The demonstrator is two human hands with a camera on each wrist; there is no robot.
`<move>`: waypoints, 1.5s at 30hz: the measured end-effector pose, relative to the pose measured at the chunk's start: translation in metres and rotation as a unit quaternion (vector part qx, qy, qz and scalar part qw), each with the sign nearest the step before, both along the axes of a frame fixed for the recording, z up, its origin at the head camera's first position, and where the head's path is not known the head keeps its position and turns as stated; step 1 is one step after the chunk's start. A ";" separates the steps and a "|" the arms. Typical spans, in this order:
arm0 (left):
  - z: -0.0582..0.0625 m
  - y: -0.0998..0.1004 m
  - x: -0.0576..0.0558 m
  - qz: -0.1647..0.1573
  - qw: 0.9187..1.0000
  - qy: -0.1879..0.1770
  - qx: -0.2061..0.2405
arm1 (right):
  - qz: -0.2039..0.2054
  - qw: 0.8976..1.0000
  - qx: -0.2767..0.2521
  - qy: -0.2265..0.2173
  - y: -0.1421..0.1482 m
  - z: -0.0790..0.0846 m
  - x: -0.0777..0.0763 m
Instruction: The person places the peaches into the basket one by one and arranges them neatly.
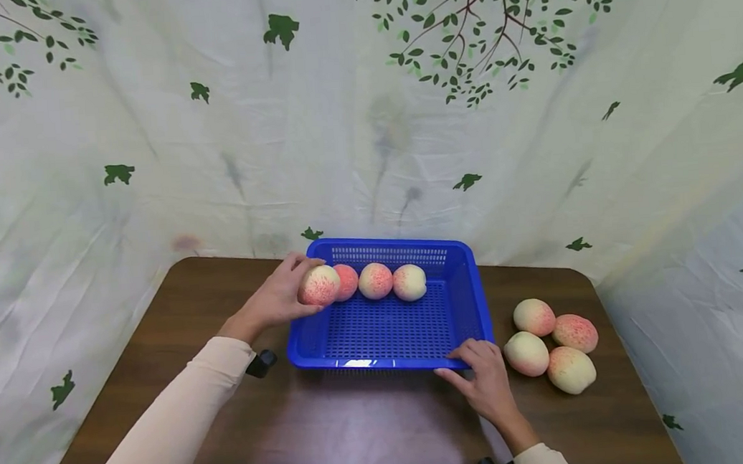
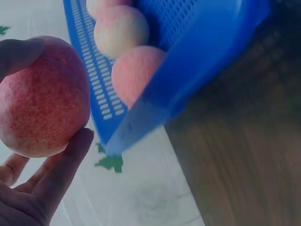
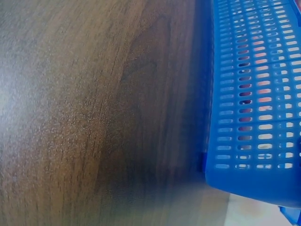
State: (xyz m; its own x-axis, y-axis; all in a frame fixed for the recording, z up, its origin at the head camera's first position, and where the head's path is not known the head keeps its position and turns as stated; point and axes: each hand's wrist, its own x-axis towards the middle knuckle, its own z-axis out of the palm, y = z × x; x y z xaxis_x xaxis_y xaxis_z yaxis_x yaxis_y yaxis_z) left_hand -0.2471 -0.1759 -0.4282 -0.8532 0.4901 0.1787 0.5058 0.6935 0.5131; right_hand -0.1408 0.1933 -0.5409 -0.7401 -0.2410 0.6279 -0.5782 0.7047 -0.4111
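Note:
My left hand (image 1: 277, 294) grips a pink-and-cream peach (image 1: 319, 287) at the left side of a blue plastic basket (image 1: 373, 363). In the left wrist view, the thumb lies on one side of this peach (image 2: 44, 101) and the fingers on the other, with the basket's corner just beyond. Three more peaches sit in a row along the basket's back part, among them a middle peach (image 1: 376, 280). At the front right corner, my right hand (image 1: 488, 383) holds the basket's rim, fingers over it and thumb outside. The right wrist view shows the slotted basket wall (image 3: 254, 94), but not the hand.
Several peaches, one of them a redder peach (image 1: 575, 333), lie in a cluster on the brown wooden table (image 1: 230, 429), right of the basket. A pale cloth (image 1: 352, 133) with printed leaves and branches hangs behind the table and along both sides.

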 end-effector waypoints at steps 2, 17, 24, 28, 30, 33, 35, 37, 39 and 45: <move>-0.001 0.004 0.000 -0.003 1.000 -0.018 -0.006 | 0.000 1.000 -0.002 0.001 0.000 0.000 0.000; -0.022 0.033 -0.002 -0.002 0.994 -0.078 -0.073 | 0.007 1.000 -0.012 0.004 0.002 -0.002 0.000; -0.033 0.039 -0.005 -0.004 0.995 -0.072 -0.063 | 0.009 1.000 -0.009 0.010 0.001 -0.002 0.000; -0.040 0.042 -0.006 -0.014 0.997 -0.059 -0.055 | 0.006 1.000 -0.012 0.009 0.001 -0.001 0.000; -0.044 0.043 -0.007 -0.018 0.997 -0.049 -0.055 | 0.006 1.000 -0.011 0.009 0.002 -0.001 0.000; -0.049 0.043 -0.006 -0.017 0.997 -0.041 -0.062 | 0.007 1.000 -0.011 0.007 0.001 -0.001 0.001; -0.051 0.044 -0.007 -0.015 0.996 -0.043 -0.071 | 0.006 1.000 -0.012 0.006 0.001 -0.001 0.001; -0.053 0.045 -0.006 -0.007 0.995 -0.053 -0.086 | 0.005 1.000 -0.012 0.005 0.000 0.000 0.001; -0.053 0.048 -0.006 0.005 0.992 -0.067 -0.106 | 0.004 1.000 -0.011 0.008 0.000 0.000 0.001; -0.056 0.055 -0.006 0.039 0.979 -0.104 -0.170 | 0.000 1.000 -0.012 0.008 0.000 -0.001 0.001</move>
State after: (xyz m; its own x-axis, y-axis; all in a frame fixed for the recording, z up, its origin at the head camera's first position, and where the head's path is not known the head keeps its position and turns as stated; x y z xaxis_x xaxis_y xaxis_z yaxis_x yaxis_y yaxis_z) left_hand -0.2526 -0.1205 -0.4842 -0.8908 0.4232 -0.1653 0.3540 0.8746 0.3314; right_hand -0.1398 0.1935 -0.5416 -0.7298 -0.2269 0.6449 -0.5854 0.6946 -0.4181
